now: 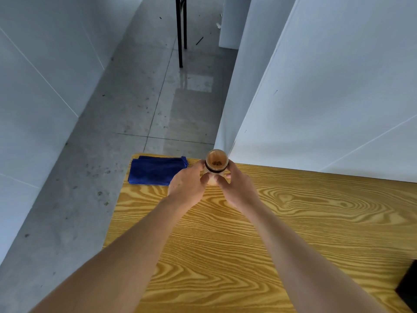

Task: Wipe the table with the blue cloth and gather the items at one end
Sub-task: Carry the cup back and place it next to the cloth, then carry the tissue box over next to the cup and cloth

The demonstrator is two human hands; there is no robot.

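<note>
A small wooden cup with a dark band below its rim stands near the far edge of the wooden table. Something dark lies in its bottom. My left hand wraps it from the left and my right hand from the right, fingers meeting across its front. The blue cloth lies folded flat at the table's far left corner, just left of my left hand and apart from it.
White wall panels rise along the table's far right side, close behind the cup. A dark object sits at the table's right edge near me. Beyond the far edge is grey tiled floor with black chair legs.
</note>
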